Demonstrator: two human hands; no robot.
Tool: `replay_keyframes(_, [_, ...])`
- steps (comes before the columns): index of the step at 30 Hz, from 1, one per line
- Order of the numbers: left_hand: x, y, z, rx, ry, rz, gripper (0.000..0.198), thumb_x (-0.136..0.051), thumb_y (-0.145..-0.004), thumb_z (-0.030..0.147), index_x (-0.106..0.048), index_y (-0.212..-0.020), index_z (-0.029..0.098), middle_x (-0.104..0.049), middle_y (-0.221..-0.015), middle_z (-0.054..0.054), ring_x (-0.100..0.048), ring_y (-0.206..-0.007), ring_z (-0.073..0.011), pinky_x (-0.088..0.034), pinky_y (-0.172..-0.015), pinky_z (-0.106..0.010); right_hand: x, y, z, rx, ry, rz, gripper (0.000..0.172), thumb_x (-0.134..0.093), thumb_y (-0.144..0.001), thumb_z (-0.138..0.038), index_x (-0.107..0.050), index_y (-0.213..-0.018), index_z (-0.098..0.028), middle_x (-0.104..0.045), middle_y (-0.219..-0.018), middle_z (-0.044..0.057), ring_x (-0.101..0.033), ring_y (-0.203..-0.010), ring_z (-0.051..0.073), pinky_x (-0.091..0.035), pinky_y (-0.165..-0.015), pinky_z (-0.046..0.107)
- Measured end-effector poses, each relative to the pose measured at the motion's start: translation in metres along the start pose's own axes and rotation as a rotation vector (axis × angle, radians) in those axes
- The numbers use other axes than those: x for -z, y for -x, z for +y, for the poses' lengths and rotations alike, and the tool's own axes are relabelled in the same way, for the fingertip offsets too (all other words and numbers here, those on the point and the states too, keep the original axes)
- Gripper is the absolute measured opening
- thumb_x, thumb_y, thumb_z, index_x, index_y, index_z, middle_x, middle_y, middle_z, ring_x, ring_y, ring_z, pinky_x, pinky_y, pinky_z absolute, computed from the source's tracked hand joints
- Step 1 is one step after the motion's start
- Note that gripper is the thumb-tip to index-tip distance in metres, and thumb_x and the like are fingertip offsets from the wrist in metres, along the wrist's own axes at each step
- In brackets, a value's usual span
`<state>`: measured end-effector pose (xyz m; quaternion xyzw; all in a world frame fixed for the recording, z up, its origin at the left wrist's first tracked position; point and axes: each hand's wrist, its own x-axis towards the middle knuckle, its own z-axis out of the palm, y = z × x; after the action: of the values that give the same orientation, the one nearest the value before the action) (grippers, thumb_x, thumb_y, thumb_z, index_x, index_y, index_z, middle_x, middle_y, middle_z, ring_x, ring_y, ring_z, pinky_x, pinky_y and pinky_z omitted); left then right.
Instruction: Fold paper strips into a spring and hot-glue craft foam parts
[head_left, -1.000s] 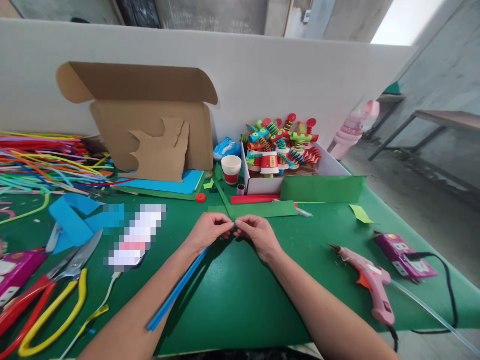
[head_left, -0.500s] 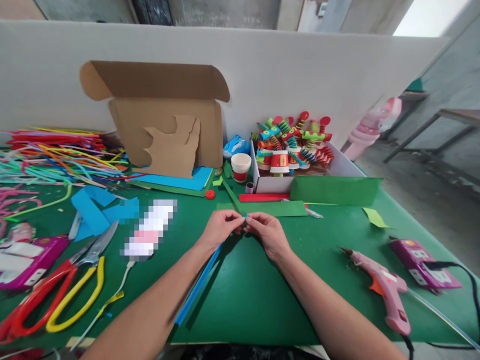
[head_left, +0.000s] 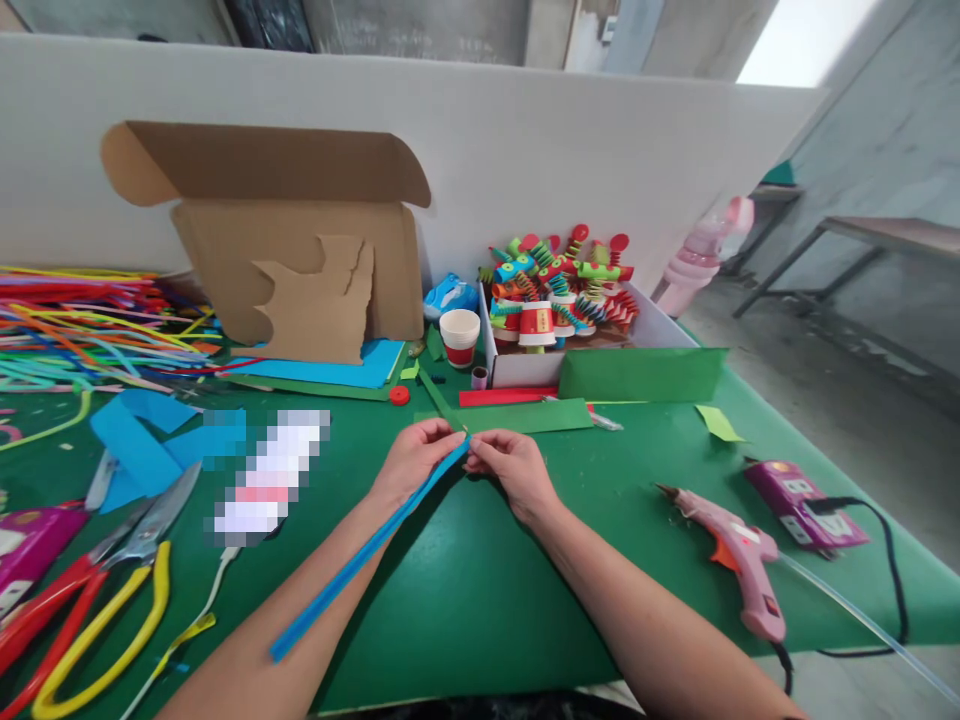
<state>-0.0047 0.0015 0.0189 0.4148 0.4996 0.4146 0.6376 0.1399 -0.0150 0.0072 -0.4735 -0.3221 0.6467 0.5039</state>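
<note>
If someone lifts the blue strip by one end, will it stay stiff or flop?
Probably light: the blue strip looks like narrow paper. It may hold fairly stiff, since it runs nearly straight down from the right hand, though the left forearm might be supporting it. Pushed end-on, it would likely buckle, being long and slender.
</note>
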Motion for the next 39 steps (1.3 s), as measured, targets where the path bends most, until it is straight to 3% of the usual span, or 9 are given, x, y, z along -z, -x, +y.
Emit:
replay_keyframes(11, [-0.002,0.002,0.002,-0.057,-0.207,0.114,0.032,-0.080,-0.055,0.042,-0.066,-0.066,0.015,-0.068,-0.063,-0.001,-0.059,-0.058,-0.0136,-0.045,-0.056,-0.025,-0.001,0.000,0.001,0.030,0.010,-0.014,0.035,-0.085,-0.054,-0.042,-0.066,-0.066,-0.016,-0.063,-0.053,-0.003,-0.058,-0.048,0.008,-0.053,-0.056,0.023])
replay_keyframes(16, [-0.003,0.002,-0.001,-0.079,-0.229,0.119,0.033,-0.078,-0.057,0.045,-0.062,-0.062,0.016,-0.063,-0.058,0.001,-0.055,-0.054,-0.0126,-0.043,-0.052,-0.024,-0.002,0.000,0.003,0.035,-0.008,-0.021,0.037,-0.085,-0.053,-0.043,-0.064,-0.068,-0.016,-0.065,-0.054,-0.002,-0.060,-0.049,0.009,-0.054,-0.055,0.023])
replay_keyframes(23, [-0.007,0.008,0.004,-0.298,-0.411,0.116,0.021,-0.067,-0.070,0.039,-0.068,-0.066,0.018,-0.067,-0.065,-0.001,-0.059,-0.063,-0.0155,-0.046,-0.063,-0.026,0.000,-0.003,0.002,0.056,-0.023,0.058,0.033,-0.083,-0.056,-0.040,-0.063,-0.065,-0.016,-0.065,-0.052,0.000,-0.061,-0.047,0.010,-0.054,-0.052,0.022])
replay_keyframes(39, [-0.009,0.011,0.002,-0.588,-0.627,0.154,0.018,-0.062,-0.076,0.031,-0.064,-0.061,0.022,-0.066,-0.068,-0.002,-0.059,-0.067,-0.0169,-0.046,-0.067,-0.026,0.001,0.000,0.000,-0.039,-0.111,0.017,0.032,-0.086,-0.052,-0.036,-0.065,-0.064,-0.015,-0.066,-0.052,0.001,-0.063,-0.047,0.011,-0.055,-0.054,0.023])
